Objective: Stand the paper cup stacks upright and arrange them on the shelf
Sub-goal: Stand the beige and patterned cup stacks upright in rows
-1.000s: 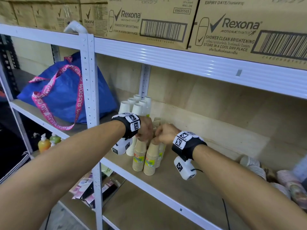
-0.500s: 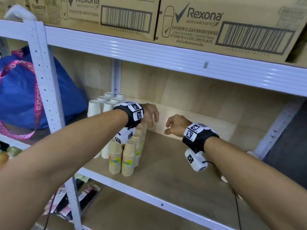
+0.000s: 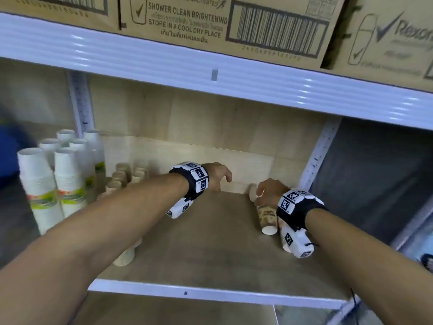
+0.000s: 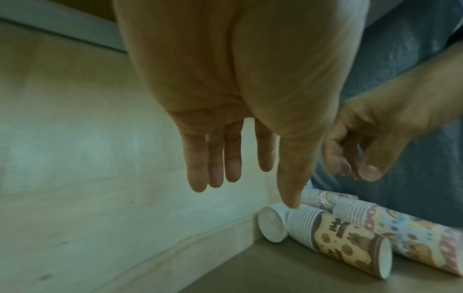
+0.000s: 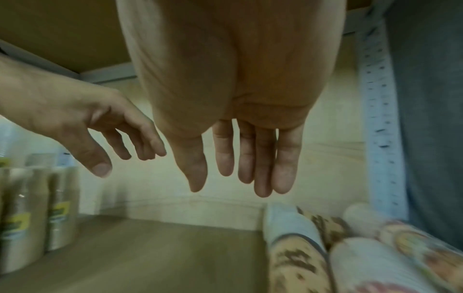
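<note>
Several paper cup stacks lie on their sides at the right end of the shelf board (image 3: 210,242): a brown patterned stack (image 3: 267,218) (image 4: 338,239) (image 5: 295,261) and a colourful stack (image 4: 413,236) (image 5: 375,267) beside it. Tall white stacks (image 3: 37,184) and short kraft stacks (image 3: 119,174) stand upright at the left end. My right hand (image 3: 267,191) (image 5: 230,186) hovers just above the lying brown stack with straight fingers and holds nothing. Over mid-shelf, my left hand (image 3: 220,177) (image 4: 250,188) hangs empty, its fingers relaxed, left of the lying stacks.
A white metal beam (image 3: 210,76) with Rexona cartons (image 3: 210,22) on it runs low overhead. A perforated upright post (image 3: 321,151) bounds the shelf on the right, with grey cloth (image 3: 375,172) beyond. The wooden back panel (image 3: 199,118) closes the rear.
Both hands have left the upright kraft stacks at the left and moved right along the shelf to the lying stacks. My view has panned right with them.
</note>
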{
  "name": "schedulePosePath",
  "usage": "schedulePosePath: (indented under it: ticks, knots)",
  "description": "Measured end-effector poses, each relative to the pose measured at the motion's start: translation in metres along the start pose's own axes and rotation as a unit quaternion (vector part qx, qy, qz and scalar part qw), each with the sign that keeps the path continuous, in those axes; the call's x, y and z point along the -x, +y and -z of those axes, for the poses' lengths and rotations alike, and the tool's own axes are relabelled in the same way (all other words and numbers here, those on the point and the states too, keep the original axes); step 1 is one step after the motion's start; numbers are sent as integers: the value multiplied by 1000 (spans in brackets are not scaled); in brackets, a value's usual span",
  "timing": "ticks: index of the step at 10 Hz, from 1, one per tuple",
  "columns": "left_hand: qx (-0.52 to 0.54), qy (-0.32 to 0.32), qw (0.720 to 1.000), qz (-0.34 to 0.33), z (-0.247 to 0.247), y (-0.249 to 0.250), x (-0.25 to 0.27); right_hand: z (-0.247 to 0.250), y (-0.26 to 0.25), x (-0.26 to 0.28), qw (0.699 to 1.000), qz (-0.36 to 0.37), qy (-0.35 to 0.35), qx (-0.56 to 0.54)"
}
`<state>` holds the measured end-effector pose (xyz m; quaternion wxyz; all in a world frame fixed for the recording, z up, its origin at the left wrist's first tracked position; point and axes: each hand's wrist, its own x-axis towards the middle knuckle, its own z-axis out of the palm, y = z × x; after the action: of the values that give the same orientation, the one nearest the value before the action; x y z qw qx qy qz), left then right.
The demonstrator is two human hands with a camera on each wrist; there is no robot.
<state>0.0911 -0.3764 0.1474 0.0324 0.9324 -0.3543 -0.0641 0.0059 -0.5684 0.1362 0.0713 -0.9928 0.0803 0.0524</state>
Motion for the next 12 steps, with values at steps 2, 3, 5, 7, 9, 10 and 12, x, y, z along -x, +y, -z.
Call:
schedulePosePath:
  ticks: [2, 3, 5, 7, 9, 10, 12]
  knots:
    - [-22, -16, 997, -67, -25, 36, -42, -37, 60, 10, 997, -76, -5, -21]
    - [-37, -18, 995, -92, -42, 52, -62, -56, 80, 11, 992, -116, -3, -46]
    - [-38, -12, 988, -148, -73, 81, -97, -86, 114, 13, 983, -155, 27, -96]
    - [-80, -33, 979, -185, -99, 90, -133, -103, 124, 21, 970, -199, 59, -123]
    - [-130, -17, 966, -224, -115, 89, -151, -115, 140, 17, 959, -223, 88, -150]
    - [-169, -7, 955, -244, -117, 94, -156, -121, 144, 15, 950, -235, 108, -176]
    - [-216, 24, 937, -273, -120, 104, -161, -130, 149, 10, 942, -249, 116, -193]
